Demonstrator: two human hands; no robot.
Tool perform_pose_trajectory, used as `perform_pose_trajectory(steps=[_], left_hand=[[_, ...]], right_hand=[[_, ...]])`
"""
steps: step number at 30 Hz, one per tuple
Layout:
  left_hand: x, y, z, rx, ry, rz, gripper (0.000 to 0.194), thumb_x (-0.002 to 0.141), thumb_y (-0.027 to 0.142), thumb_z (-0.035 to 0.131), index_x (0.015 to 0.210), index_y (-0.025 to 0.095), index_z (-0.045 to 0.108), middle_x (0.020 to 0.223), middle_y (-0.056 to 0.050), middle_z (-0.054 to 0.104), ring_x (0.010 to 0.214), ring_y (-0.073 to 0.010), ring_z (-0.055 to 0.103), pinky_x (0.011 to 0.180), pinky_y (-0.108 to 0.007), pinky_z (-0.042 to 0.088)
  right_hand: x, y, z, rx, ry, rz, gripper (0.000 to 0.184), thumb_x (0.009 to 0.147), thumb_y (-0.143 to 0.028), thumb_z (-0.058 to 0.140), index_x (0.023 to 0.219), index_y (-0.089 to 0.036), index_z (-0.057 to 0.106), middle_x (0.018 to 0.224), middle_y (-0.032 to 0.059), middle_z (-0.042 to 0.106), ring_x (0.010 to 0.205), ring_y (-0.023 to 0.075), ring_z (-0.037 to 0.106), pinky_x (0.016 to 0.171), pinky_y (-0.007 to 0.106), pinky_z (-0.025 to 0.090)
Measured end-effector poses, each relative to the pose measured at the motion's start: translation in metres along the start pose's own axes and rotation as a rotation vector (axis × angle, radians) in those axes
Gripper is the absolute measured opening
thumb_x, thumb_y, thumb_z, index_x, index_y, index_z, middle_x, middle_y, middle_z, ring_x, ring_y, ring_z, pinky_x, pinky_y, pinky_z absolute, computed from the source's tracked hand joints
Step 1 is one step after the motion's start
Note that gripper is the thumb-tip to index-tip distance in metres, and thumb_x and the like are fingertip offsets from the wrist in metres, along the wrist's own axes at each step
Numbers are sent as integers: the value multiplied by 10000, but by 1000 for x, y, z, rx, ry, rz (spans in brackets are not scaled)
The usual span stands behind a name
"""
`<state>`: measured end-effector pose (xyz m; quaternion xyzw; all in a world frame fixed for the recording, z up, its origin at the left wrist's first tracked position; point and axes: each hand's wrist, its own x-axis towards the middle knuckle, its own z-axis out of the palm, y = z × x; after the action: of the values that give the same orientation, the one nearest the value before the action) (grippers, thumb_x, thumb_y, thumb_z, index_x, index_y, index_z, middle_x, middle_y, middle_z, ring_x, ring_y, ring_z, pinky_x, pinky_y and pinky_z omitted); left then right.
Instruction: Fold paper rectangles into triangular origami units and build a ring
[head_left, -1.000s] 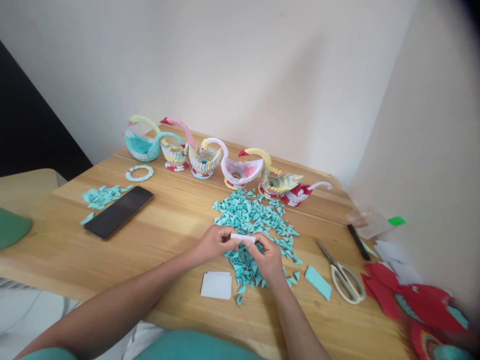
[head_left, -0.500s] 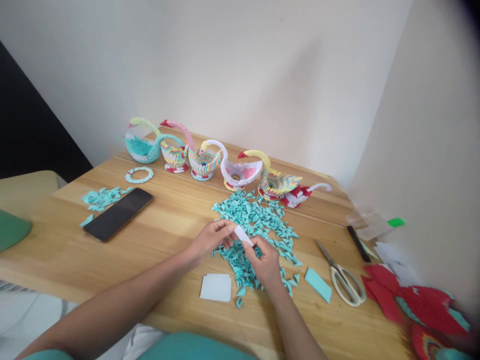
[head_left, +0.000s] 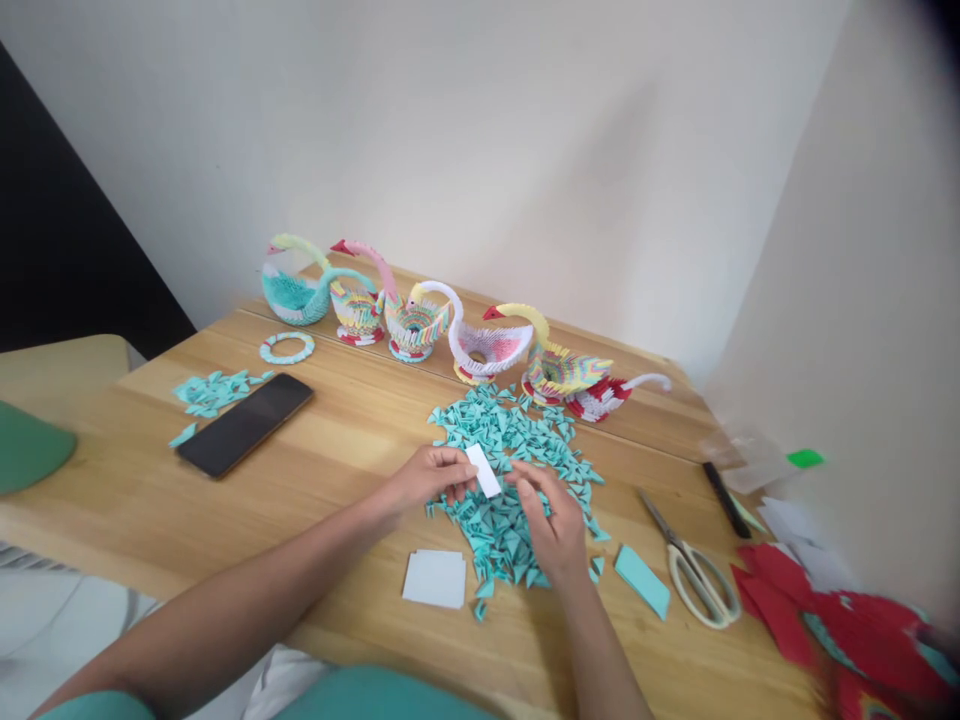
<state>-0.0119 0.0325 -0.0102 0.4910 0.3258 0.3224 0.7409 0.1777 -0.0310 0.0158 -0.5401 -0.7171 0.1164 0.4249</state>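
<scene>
My left hand (head_left: 439,474) pinches the left edge of a small white paper strip (head_left: 484,472), which looks folded. Just to the right, my right hand (head_left: 551,510) is apart from the strip, its thumb and fingers parted with nothing visible between them. Beneath both hands spreads a heap of folded turquoise paper triangles (head_left: 480,415). Nearer to me lies a stack of white paper pieces (head_left: 434,579). A turquoise paper stack (head_left: 643,581) rests to the right of my right hand.
Several folded-paper swans (head_left: 489,345) line the back of the table. On the left are a phone (head_left: 245,425), a paper ring (head_left: 287,348) and a smaller triangle pile (head_left: 217,392). At right lie scissors (head_left: 694,570), a black pen-like object (head_left: 726,499) and red paper pieces (head_left: 780,600).
My right hand has let go of the white paper strip and moved slightly right, its fingers parting. The strip stays in my left hand, turned more upright. The view has shifted slightly.
</scene>
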Motion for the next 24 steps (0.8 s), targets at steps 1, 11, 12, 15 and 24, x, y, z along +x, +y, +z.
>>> perform_pose_trajectory(steps=[1, 11, 12, 15, 24], left_hand=[[0, 0, -2, -19, -18, -6, 380, 706, 487, 710, 684, 121, 610, 587, 0, 602, 479, -77, 503, 478, -194, 370], [-4, 5, 1, 180, -164, 72, 395, 763, 506, 621, 676, 122, 584, 573, 14, 542, 506, -85, 466, 513, -201, 355], [-4, 6, 2, 256, -146, 131, 382, 784, 485, 598, 660, 124, 574, 558, 25, 508, 508, -83, 440, 514, -199, 337], [-6, 6, 5, 533, -72, 368, 338, 847, 356, 530, 594, 133, 515, 557, 38, 424, 537, -82, 390, 544, -202, 299], [-4, -4, 4, 826, -37, 545, 295, 890, 230, 465, 606, 148, 465, 592, 24, 444, 582, -103, 440, 599, -206, 318]], right_hand=[[2, 1, -4, -54, 6, -72, 232, 917, -226, 501, 1115, -221, 623, 958, 55, 693, 896, 207, 626, 818, 356, 486], [23, -8, -13, -77, -238, -388, 127, 873, -159, 587, 863, -240, 684, 1098, 67, 666, 1112, 246, 530, 912, 438, 464], [23, -8, -10, -36, -219, -339, 108, 865, -170, 602, 840, -238, 683, 1091, 67, 667, 1106, 247, 539, 922, 444, 454], [17, -4, 1, 125, -155, -73, 76, 854, -212, 615, 799, -227, 666, 1054, 66, 679, 1021, 230, 603, 894, 410, 473], [4, 3, 16, 421, -126, 338, 145, 815, -332, 644, 783, -190, 654, 826, 42, 715, 778, 184, 659, 722, 288, 524]])
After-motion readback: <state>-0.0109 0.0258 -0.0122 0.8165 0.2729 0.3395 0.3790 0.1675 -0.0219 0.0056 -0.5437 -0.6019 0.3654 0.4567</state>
